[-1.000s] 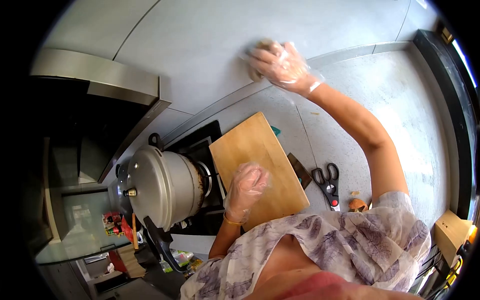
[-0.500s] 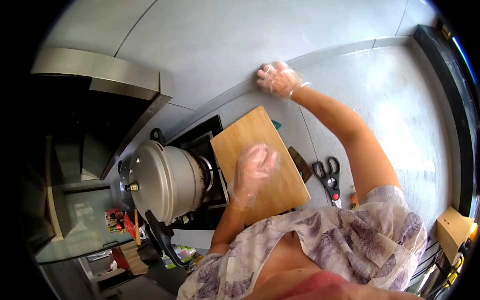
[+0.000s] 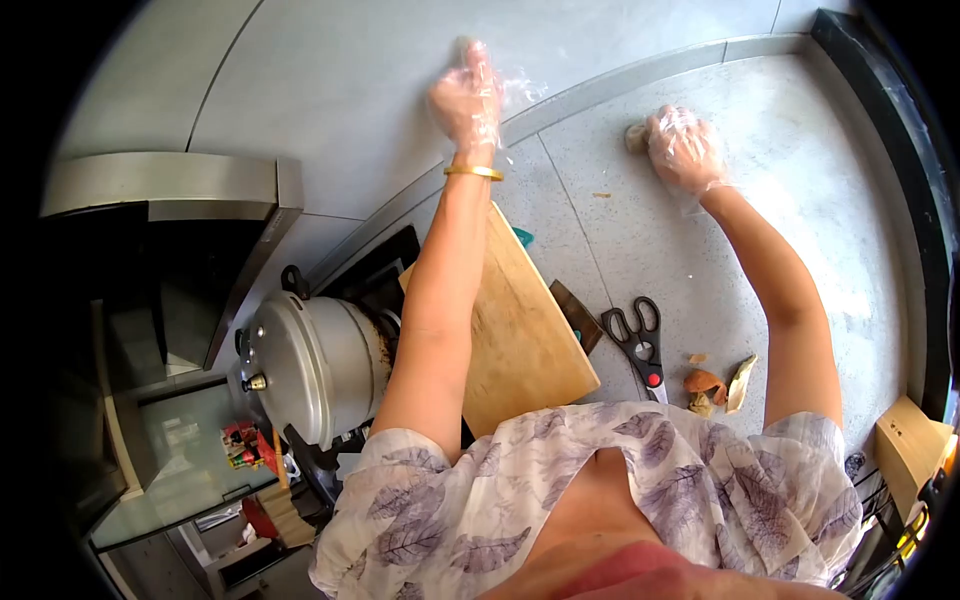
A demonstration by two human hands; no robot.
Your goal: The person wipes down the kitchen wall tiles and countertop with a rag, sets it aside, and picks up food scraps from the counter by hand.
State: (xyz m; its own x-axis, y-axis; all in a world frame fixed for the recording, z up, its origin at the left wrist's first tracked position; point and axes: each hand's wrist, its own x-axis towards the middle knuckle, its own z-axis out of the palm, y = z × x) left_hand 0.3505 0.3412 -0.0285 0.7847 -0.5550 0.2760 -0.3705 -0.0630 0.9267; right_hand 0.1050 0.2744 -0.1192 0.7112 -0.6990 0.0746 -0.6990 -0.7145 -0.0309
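My right hand [image 3: 686, 150], in a clear plastic glove, is closed round a brownish-grey item [image 3: 636, 139] on the grey counter [image 3: 800, 230]; the item is mostly hidden, so I cannot make out what it is. Against the grey wall [image 3: 350, 90], my left hand [image 3: 470, 105] is raised, also gloved, with a gold bracelet [image 3: 474, 172] at the wrist. Its fingers are partly hidden, and whether they are spread or closed is unclear. A wooden board [image 3: 520, 340] lies below the left forearm.
Black-handled scissors [image 3: 638, 340] lie on the counter beside a dark flat blade [image 3: 576, 316]. Brown and pale peelings [image 3: 706, 385] are near my body. At the left, a large metal pressure cooker [image 3: 315, 365] stands on the stove, below a range hood [image 3: 160, 185].
My left hand has risen from over the board to the wall. My right hand has moved from the wall to the right, down onto the counter. The peelings show more fully.
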